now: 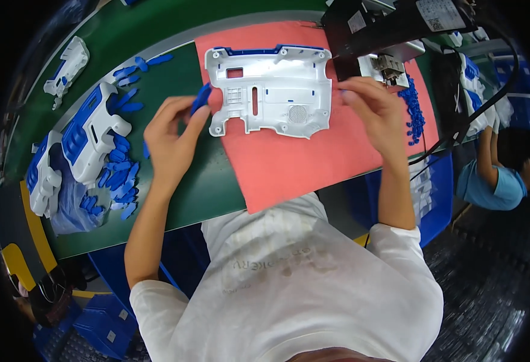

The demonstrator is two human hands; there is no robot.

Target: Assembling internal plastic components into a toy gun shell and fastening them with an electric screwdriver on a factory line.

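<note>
A white plastic housing shell with a blue strip along its far edge lies inside-up on the red mat. Its inner face shows slots, round screw posts and a round grille. At its left edge, my left hand pinches a dark blue plastic piece between thumb and fingers. My right hand is just off the shell's right edge, thumb and fingertips brought together. Whatever those fingertips hold, if anything, is too small to tell.
Left on the green table are loose blue plastic pieces, white-and-blue housings and a clear plastic bag. Small blue parts are heaped at the mat's right edge, by a black machine and cable. A co-worker is at far right.
</note>
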